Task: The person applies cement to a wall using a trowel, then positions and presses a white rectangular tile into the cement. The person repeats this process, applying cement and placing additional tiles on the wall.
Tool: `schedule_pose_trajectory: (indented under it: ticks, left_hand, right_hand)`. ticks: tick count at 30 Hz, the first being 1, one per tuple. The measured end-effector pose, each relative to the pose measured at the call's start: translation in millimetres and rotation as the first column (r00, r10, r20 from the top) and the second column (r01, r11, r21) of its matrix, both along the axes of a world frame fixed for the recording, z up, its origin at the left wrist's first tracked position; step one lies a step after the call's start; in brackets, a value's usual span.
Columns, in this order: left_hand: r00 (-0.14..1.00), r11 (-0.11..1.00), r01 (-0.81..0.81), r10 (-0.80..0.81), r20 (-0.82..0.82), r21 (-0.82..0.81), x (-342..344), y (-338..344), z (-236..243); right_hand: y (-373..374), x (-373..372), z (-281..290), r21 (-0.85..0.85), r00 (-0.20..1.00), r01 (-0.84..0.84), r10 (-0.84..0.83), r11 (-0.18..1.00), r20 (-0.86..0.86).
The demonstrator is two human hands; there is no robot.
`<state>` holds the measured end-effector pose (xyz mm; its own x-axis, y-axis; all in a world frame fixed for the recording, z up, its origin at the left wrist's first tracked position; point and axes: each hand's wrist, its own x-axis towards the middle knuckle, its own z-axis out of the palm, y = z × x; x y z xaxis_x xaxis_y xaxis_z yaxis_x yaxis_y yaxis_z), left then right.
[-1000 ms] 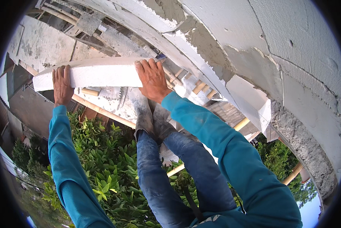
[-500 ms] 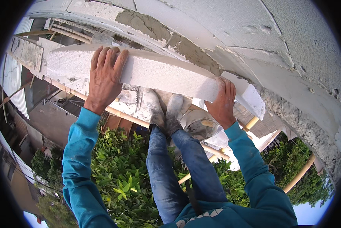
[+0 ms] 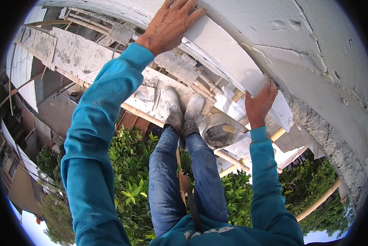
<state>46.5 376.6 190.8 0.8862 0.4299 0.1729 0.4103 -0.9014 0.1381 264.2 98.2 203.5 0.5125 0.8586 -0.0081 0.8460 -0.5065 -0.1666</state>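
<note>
A long white concrete block (image 3: 229, 51) lies along the ledge of the wall, its back against the upper wall face. My left hand (image 3: 170, 25) grips its far left part, fingers over the top and thumb along the upper surface. At the block's near right end, my right hand (image 3: 261, 101) holds the corner, with fingers on top and the thumb at the front edge. What lies under the block is hidden by it.
I stand on scaffold planks (image 3: 83, 55) carried by bamboo poles (image 3: 229, 159). A mortar-stained bucket (image 3: 220, 133) stands by my right boot, a notched trowel (image 3: 147, 93) by my left. The white block wall (image 3: 306, 78) rises at the right; leafy branches (image 3: 130, 184) are below.
The block has moved away from me and to the right, from above the planks onto the wall ledge, covering the mortar strip. Both hands moved with it.
</note>
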Motion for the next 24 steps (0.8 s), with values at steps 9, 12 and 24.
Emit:
schedule_pose_trajectory:
  ticks: [9, 12, 24]
  left_hand:
    - [0.992, 0.998, -0.041, 0.046, 0.119, -0.039, 4, 3, -25]
    - [0.990, 0.996, -0.085, 0.082, 0.113, 0.020, 4, -2, -34]
    - [0.707, 0.725, -0.488, 0.655, 0.268, -0.485, -25, -118, -7]
  right_hand:
    - [10, 3, -2, 0.004, 0.999, -0.035, 0.035, 0.999, 0.026]
    - [9, 2, 1, -0.001, 0.999, -0.048, 0.048, 0.999, 0.020]
    - [17, 2, 10, -0.180, 0.997, -0.053, 0.062, 0.982, 0.047]
